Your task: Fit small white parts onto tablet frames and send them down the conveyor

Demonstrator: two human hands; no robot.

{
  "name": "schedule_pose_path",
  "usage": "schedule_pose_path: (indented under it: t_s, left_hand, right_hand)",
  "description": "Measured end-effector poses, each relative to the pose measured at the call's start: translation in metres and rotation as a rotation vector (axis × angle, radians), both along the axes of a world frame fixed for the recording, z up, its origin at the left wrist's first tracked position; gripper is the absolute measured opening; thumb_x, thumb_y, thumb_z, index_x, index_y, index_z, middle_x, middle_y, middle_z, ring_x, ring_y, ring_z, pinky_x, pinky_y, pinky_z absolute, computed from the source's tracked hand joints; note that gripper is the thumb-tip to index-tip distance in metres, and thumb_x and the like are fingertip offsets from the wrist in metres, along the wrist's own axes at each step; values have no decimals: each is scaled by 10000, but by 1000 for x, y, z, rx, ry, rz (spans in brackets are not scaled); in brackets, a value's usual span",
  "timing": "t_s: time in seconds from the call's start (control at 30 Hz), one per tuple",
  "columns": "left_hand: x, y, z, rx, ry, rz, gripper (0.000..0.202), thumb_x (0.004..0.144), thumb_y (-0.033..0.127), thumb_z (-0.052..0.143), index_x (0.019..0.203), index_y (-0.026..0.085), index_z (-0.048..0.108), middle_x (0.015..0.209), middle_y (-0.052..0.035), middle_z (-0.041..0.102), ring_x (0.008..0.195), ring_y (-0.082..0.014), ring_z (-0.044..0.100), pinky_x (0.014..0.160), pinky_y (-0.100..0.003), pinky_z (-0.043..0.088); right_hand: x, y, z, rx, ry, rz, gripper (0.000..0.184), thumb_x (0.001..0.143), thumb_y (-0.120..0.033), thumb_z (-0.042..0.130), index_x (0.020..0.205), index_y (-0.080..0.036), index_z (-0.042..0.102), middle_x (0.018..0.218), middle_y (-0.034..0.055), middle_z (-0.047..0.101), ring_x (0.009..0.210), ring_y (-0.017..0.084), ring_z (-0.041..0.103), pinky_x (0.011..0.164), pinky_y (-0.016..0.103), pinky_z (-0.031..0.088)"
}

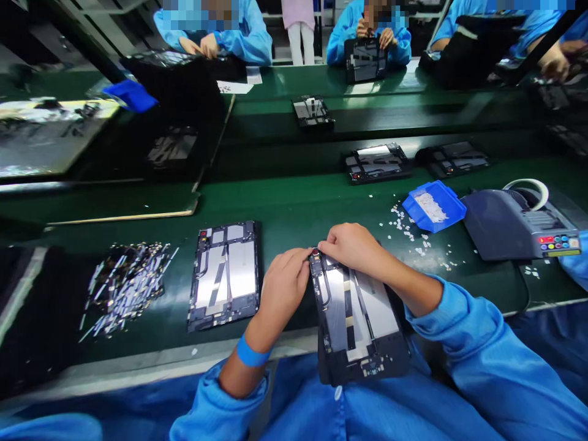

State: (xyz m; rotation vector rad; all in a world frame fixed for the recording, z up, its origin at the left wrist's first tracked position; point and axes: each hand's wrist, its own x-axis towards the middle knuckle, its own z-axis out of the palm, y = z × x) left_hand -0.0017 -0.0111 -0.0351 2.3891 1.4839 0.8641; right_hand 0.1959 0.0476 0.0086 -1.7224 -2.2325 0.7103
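Observation:
An opened tablet [340,306], its silver battery panels and dark flex cables showing, rests tilted between the bench edge and my lap. At its upper left corner, beside the camera module, my left hand [287,278] pinches with thumb and forefinger; whatever is between the fingertips is too small to name. My right hand [351,245] is curled over the tablet's top edge, its thumb and fingers closed on that edge near the same corner. A second opened tablet [225,272] lies flat on the green bench to the left of my left hand.
Left lies a pile of thin flex strips [126,288]. Right are a blue tray [434,207] of small white pieces, scattered bits [407,229] and a grey tape dispenser [500,223]. More opened tablets [379,162] sit on the conveyor. Co-workers in blue sleeves [250,33] sit opposite.

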Motion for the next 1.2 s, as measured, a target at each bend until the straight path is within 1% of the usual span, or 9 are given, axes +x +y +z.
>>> schedule_pose_path:
  t_s: [0.2,0.37,0.6,0.7,0.8,0.9,1.0,1.1,1.2]
  left_hand:
    - [0,-1,-5,69,7,5,271,1016,170,516,1219,160,695,1138,-112,775,1076,-252,702,943,-396,530]
    - [0,0,-4,116,40,-28,268,1028,155,508,1212,158,702,1131,-103,776,1063,-242,693,935,-386,514]
    - [-1,-2,1,146,282,-17,312,1004,147,528,1225,212,739,1176,-105,771,950,-279,654,776,-414,473]
    - [-1,-2,6,68,337,-13,334,992,139,528,1228,240,742,1204,-109,758,964,-287,642,755,-414,460]
    - [-5,3,7,-21,284,-29,333,984,139,514,1184,247,757,1214,-114,740,989,-285,642,800,-417,485]
    - [-10,9,4,-153,74,-72,376,969,113,465,1175,239,753,1211,-95,740,1066,-261,658,923,-417,508]
    - [-13,14,2,-349,-174,-77,359,968,140,439,1153,227,734,1191,-67,757,1125,-227,674,1003,-385,498]
    - [-8,22,6,-529,-339,49,304,956,255,496,1199,208,672,1001,-48,769,951,-214,705,853,-342,526]
    - [1,33,10,-696,-425,145,344,900,374,561,1156,165,658,745,-2,681,699,-191,641,658,-301,474]
  right_hand:
    - [-7,1,0,-63,-91,48,248,877,-290,598,705,-208,757,726,53,747,680,171,641,576,277,285]
    - [-9,4,0,-85,-111,67,253,874,-312,602,709,-211,765,705,56,741,656,174,634,552,278,279]
    - [-11,3,-1,-71,-160,88,252,907,-310,608,773,-203,792,761,79,759,713,196,669,593,280,328]
    - [-6,-1,-5,-32,-136,108,246,939,-316,605,811,-198,778,779,68,754,729,197,668,613,284,344]
    - [7,-13,-16,63,-39,166,209,999,-281,569,1009,-196,760,884,52,755,795,185,656,681,277,394]
    - [21,-29,-30,259,-10,357,275,1037,-187,521,1232,-217,712,987,61,720,890,185,615,799,288,427]
    - [24,-39,-36,415,-124,493,319,1047,-173,517,1306,-244,688,990,75,669,873,200,556,784,306,422]
    - [19,-37,-34,466,-215,550,313,1020,-151,552,1295,-207,690,998,98,651,881,225,543,727,316,422]
    - [24,-30,-24,429,-112,574,328,998,-99,535,1257,-199,709,990,91,673,900,224,573,750,321,465]
